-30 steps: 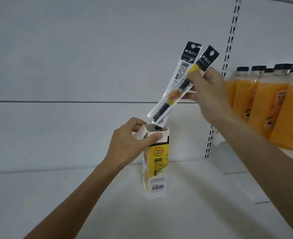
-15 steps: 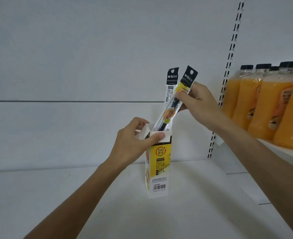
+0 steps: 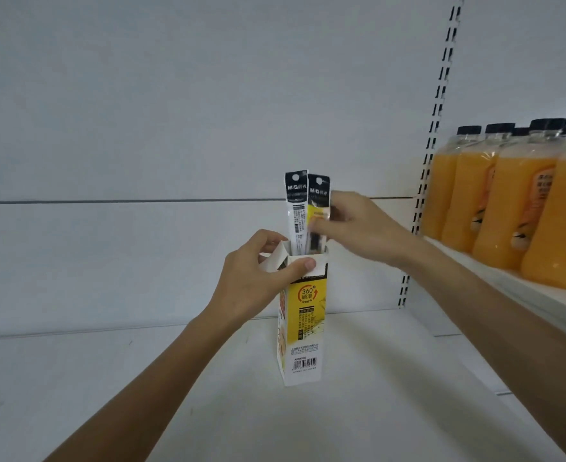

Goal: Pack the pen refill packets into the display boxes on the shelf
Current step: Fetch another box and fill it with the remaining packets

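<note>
a: starting from the left, holding anything?

b: yes, left hand (image 3: pixel 258 275) curled round the open top of the display box (image 3: pixel 303 328), thumb pressed on the front flap, fingers tucked behind the side flap, itself folded outward

a: and where does the box stand?

b: upright on the white shelf (image 3: pixel 208 411), about mid-frame, yellow front toward the camera, barcode low down, top open

a: anything inside?

b: two pen refill packets (image 3: pixel 296 225), upright and side by side, touching, lower ends down in the mouth of the box, black headers well above the rim

a: gripped?

b: pinched by the right hand (image 3: pixel 365 228), thumb across the front of the right packet (image 3: pixel 319 195), fingers behind it, closed tight; cannot tell about any hold on the left packet (image 3: pixel 296 195) as well

a: further right?

b: a slotted upright (image 3: pixel 440 128) against the pale back panel (image 3: pixel 141 95), then a row of orange juice bottles (image 3: pixel 508 208) with black caps, standing close together on a higher shelf board (image 3: pixel 508 288), well apart from the box
</note>
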`<state>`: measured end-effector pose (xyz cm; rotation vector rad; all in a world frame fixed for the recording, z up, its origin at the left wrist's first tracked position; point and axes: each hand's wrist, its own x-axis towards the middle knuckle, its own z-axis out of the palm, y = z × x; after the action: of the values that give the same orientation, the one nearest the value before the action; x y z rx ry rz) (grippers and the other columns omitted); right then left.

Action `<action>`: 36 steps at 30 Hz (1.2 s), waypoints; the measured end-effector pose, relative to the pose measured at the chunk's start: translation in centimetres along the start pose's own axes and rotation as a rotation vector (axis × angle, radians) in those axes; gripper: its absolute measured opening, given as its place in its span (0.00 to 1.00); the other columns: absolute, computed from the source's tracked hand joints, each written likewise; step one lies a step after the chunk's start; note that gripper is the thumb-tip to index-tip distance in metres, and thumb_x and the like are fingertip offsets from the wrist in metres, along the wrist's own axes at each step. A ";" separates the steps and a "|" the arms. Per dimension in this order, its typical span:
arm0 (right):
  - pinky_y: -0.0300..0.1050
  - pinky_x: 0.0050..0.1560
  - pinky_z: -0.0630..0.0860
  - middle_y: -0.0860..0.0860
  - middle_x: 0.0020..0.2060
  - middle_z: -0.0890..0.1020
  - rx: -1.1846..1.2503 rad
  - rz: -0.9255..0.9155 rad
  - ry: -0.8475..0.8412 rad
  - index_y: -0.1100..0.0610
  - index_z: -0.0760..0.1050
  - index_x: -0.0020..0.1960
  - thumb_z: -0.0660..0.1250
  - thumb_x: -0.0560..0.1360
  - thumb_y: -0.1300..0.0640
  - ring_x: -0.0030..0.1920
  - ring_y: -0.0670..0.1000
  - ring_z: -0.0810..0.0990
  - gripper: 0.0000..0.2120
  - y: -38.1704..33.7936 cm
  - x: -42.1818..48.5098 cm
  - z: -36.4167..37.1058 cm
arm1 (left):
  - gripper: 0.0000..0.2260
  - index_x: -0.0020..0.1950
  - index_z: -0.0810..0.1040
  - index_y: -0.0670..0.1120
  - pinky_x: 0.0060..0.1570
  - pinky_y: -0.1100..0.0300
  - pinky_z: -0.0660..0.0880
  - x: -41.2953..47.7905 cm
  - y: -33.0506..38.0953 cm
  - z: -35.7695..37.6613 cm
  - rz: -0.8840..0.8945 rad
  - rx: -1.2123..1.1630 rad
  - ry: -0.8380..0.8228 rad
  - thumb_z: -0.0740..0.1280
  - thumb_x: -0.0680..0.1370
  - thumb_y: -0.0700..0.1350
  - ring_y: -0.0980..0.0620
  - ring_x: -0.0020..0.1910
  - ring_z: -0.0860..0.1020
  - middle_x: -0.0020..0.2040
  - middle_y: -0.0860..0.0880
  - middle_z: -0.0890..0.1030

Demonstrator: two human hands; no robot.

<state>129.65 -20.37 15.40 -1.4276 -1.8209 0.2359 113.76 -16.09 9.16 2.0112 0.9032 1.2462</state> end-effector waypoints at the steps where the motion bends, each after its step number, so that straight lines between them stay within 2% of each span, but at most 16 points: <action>1: 0.40 0.51 0.74 0.43 0.50 0.81 0.015 -0.009 0.038 0.52 0.76 0.54 0.66 0.75 0.56 0.50 0.41 0.78 0.07 0.3 -0.4 0.3 | 0.17 0.51 0.72 0.54 0.46 0.55 0.79 0.0 -0.1 0.0 -0.006 -0.007 0.008 0.72 0.66 0.57 0.61 0.47 0.76 0.45 0.62 0.75; 3: 0.36 0.57 0.70 0.42 0.57 0.76 0.093 0.001 0.103 0.48 0.72 0.62 0.69 0.72 0.50 0.58 0.38 0.73 0.18 1.1 -1.3 0.4 | 0.17 0.51 0.73 0.53 0.47 0.53 0.79 -0.1 -0.3 -0.1 -0.019 -0.025 0.023 0.72 0.66 0.57 0.60 0.47 0.77 0.46 0.61 0.76; 4: 0.36 0.58 0.70 0.41 0.59 0.75 0.166 0.025 0.083 0.47 0.70 0.64 0.70 0.71 0.49 0.59 0.36 0.72 0.23 1.6 -1.9 0.5 | 0.17 0.52 0.74 0.53 0.47 0.53 0.79 -0.2 -0.3 -0.1 -0.023 -0.038 0.031 0.72 0.66 0.56 0.60 0.47 0.77 0.47 0.61 0.77; 7: 0.46 0.64 0.70 0.39 0.58 0.77 0.287 0.139 -0.156 0.44 0.66 0.64 0.76 0.65 0.51 0.60 0.35 0.73 0.31 4.0 -3.8 2.8 | 0.16 0.51 0.74 0.54 0.47 0.54 0.79 -0.5 -0.3 0.0 -0.014 -0.064 0.054 0.72 0.67 0.55 0.62 0.45 0.77 0.47 0.61 0.78; 9: 0.53 0.64 0.72 0.42 0.55 0.80 0.286 0.189 -0.266 0.45 0.68 0.62 0.77 0.63 0.52 0.58 0.40 0.77 0.31 5.5 -4.9 5.3 | 0.15 0.52 0.73 0.55 0.47 0.56 0.79 -0.7 -0.5 0.0 -0.004 -0.053 0.051 0.71 0.68 0.55 0.62 0.46 0.77 0.47 0.62 0.77; 12: 0.53 0.60 0.75 0.45 0.51 0.83 0.344 0.203 -0.215 0.44 0.71 0.58 0.76 0.64 0.54 0.53 0.43 0.80 0.26 6.3 -5.4 7.1 | 0.21 0.58 0.71 0.57 0.48 0.63 0.76 -1.2 -0.8 -0.6 0.007 -0.018 0.020 0.68 0.67 0.59 0.58 0.52 0.76 0.52 0.60 0.76; 14: 0.51 0.59 0.76 0.46 0.50 0.82 0.338 0.189 -0.185 0.41 0.71 0.57 0.76 0.66 0.55 0.52 0.43 0.80 0.24 6.0 -5.2 7.4 | 0.28 0.64 0.68 0.59 0.48 0.69 0.68 -1.7 -1.3 -1.5 -0.030 0.049 0.000 0.62 0.65 0.63 0.58 0.58 0.73 0.57 0.59 0.73; 16: 0.45 0.56 0.77 0.46 0.49 0.82 0.295 0.154 -0.170 0.38 0.70 0.57 0.75 0.67 0.54 0.50 0.42 0.79 0.25 5.7 -4.9 7.9 | 0.34 0.69 0.64 0.58 0.53 0.65 0.65 -2.8 -2.2 -3.0 -0.096 0.112 0.009 0.61 0.64 0.67 0.57 0.61 0.71 0.59 0.59 0.69; 19: 0.29 0.45 0.73 0.43 0.47 0.81 0.271 0.080 -0.136 0.36 0.70 0.56 0.75 0.66 0.53 0.43 0.37 0.78 0.25 4.3 -4.1 9.1 | 0.42 0.71 0.59 0.57 0.60 0.55 0.68 -5.4 -4.2 -6.5 -0.199 0.286 0.088 0.58 0.62 0.76 0.55 0.62 0.70 0.61 0.58 0.70; 21: 0.25 0.39 0.71 0.43 0.46 0.80 0.295 0.050 -0.143 0.39 0.72 0.57 0.75 0.67 0.53 0.39 0.35 0.77 0.23 2.7 -3.6 10.8 | 0.39 0.71 0.60 0.55 0.61 0.50 0.68 -8.1 -5.7 -9.4 -0.267 0.467 0.144 0.60 0.65 0.73 0.55 0.62 0.70 0.65 0.56 0.69; 23: 0.23 0.35 0.70 0.42 0.43 0.79 0.312 -0.006 -0.177 0.44 0.73 0.58 0.75 0.67 0.54 0.36 0.33 0.77 0.23 0.5 -3.0 13.2 | 0.31 0.68 0.63 0.52 0.58 0.51 0.70 -11.1 -6.5 -12.7 -0.315 0.634 0.241 0.64 0.70 0.64 0.53 0.61 0.72 0.66 0.54 0.67; 26: 0.23 0.34 0.68 0.41 0.41 0.78 0.331 -0.081 -0.239 0.46 0.73 0.59 0.75 0.67 0.53 0.35 0.32 0.76 0.23 -4.1 -1.6 17.7 | 0.19 0.59 0.71 0.51 0.52 0.54 0.71 -16.0 -7.1 -18.3 -0.416 0.811 0.341 0.66 0.72 0.56 0.51 0.54 0.75 0.59 0.51 0.72; 28: 0.25 0.36 0.70 0.41 0.43 0.77 0.323 -0.149 -0.305 0.45 0.72 0.59 0.76 0.66 0.51 0.37 0.35 0.76 0.24 -7.8 -0.5 21.2 | 0.12 0.53 0.74 0.53 0.48 0.57 0.70 -19.5 -7.1 -22.5 -0.509 0.896 0.333 0.65 0.73 0.56 0.53 0.52 0.75 0.52 0.53 0.75; 30: 0.32 0.41 0.72 0.40 0.43 0.76 0.297 -0.241 -0.382 0.43 0.71 0.58 0.75 0.66 0.50 0.40 0.38 0.76 0.23 -12.0 0.2 24.9 | 0.09 0.50 0.75 0.54 0.48 0.57 0.71 -22.9 -6.9 -26.7 -0.567 0.940 0.363 0.64 0.74 0.56 0.54 0.51 0.75 0.48 0.55 0.75; 33: 0.41 0.47 0.76 0.41 0.43 0.76 0.302 -0.367 -0.481 0.45 0.70 0.60 0.75 0.66 0.49 0.42 0.41 0.77 0.25 -18.9 0.6 30.7 | 0.09 0.51 0.76 0.53 0.50 0.55 0.73 -27.7 -6.5 -32.5 -0.621 0.976 0.436 0.64 0.75 0.54 0.54 0.48 0.76 0.48 0.54 0.76; 36: 0.45 0.52 0.76 0.44 0.47 0.77 0.306 -0.460 -0.543 0.47 0.69 0.63 0.74 0.66 0.48 0.44 0.44 0.77 0.28 -25.4 0.3 36.5 | 0.11 0.55 0.76 0.51 0.47 0.59 0.72 -32.1 -6.5 -38.2 -0.676 1.008 0.467 0.64 0.75 0.53 0.55 0.45 0.75 0.48 0.54 0.76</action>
<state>86.33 -17.52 5.89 -0.7412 -2.3651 0.6791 66.80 -32.72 2.35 1.7268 2.5673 0.9185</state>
